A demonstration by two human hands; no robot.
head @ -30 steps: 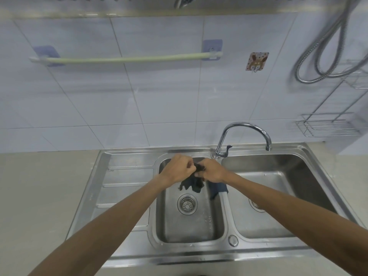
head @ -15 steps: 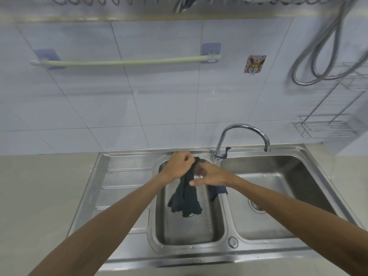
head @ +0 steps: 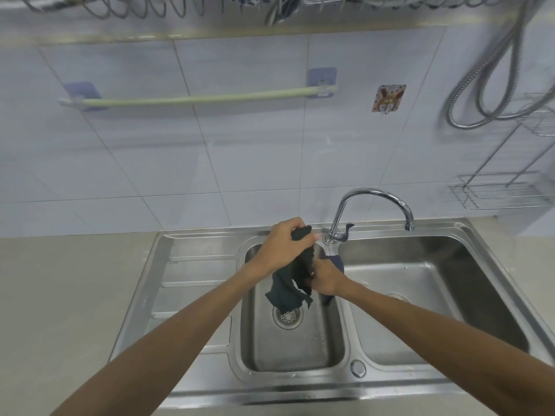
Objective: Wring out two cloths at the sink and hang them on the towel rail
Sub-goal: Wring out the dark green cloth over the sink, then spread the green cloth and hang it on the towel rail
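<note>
Two bare forearms are reaching in from the lower corners of the frame and meeting just above centre, over the smaller left basin of a steel sink (head: pixel 300 382). The right hand (head: pixel 326 279) is sitting lower, its fingers curling closed around the middle of a dark cloth (head: pixel 289 291). The left hand (head: pixel 283 246) is sitting higher and slightly left, its fingers clenching the cloth's upper end, a tuft of which is poking out beside the thumb. Between the two hands the cloth is running in a bunched strand, and its loose lower part is hanging open above the drain strainer (head: pixel 287 316) without touching the basin floor. A second, bluish cloth (head: pixel 336 260) is lying over the divider between the basins, mostly hidden behind the right hand.

A ribbed draining board is lying left of the basin, and beige counter is spreading out on both sides of the sink. Behind the hands a chrome tap (head: pixel 372 205) is arching to the right over the larger basin. On the white tiled wall above, a pale green towel rail (head: pixel 198 99) is running across the upper left of the frame between two blue pads, bare. To its right a small square hook (head: pixel 388 98) is sticking to the tile. A coiled metal hose (head: pixel 480 94) and a wire shelf (head: pixel 498 193) are occupying the right edge, and a wire rack is crossing the top.
</note>
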